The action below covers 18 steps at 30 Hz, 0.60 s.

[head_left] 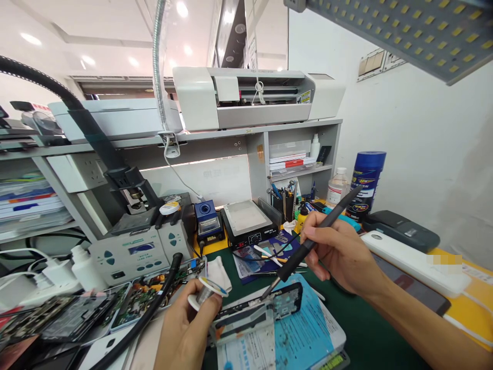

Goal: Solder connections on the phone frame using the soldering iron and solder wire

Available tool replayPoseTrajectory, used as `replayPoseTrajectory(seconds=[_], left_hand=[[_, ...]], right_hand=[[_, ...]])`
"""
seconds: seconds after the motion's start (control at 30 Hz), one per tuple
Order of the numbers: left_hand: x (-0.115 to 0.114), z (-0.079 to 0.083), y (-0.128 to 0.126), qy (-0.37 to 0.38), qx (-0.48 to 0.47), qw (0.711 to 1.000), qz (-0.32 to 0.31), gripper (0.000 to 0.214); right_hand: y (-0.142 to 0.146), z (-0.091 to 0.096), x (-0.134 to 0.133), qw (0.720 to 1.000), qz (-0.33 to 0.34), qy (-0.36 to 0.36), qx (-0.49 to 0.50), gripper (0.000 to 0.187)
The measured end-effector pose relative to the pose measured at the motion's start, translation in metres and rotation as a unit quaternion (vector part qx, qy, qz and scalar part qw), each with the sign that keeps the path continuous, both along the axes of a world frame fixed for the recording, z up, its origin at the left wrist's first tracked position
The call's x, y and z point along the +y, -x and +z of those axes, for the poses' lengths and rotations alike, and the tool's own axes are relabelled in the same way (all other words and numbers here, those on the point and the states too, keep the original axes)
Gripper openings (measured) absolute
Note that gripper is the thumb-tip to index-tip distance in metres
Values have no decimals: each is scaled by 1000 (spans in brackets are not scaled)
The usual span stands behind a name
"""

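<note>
My right hand [339, 246] is closed around the black handle of a soldering iron [298, 255], held slanted with its metal tip pointing down to the left. That tip is at the upper edge of an opened phone [287, 300]; whether it touches cannot be made out. My left hand [188, 324] grips a solder wire spool [206, 294] with white rims, close to the left end of the phone. The phone lies on a blue and white printed pad [316, 329], its inner parts exposed. The solder's free end is not distinguishable.
A black hose [154, 303] curves along the left, beside boards and phone parts [142, 298]. Behind stand a grey control station [140, 252], a blue soldering station [208, 221] and a flat heating plate [248, 218]. To the right are a spray can [364, 180] and a white device [416, 262].
</note>
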<state>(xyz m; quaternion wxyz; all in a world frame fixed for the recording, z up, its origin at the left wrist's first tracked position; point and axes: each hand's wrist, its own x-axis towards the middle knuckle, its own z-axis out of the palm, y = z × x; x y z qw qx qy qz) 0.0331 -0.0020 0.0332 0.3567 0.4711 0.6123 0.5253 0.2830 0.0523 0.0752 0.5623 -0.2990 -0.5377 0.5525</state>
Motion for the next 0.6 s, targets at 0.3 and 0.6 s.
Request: replayPoseTrajectory(seconds=[0.3,0.6], left_hand=[[-1,1,1,16,-10,1000,-21,36],[0,-1,1,9,-17,1000,-21,32]], right_hand=[[0,1,-1,1000,0,-2,1,23],[0,0,0,1000,0,-1,4,22]])
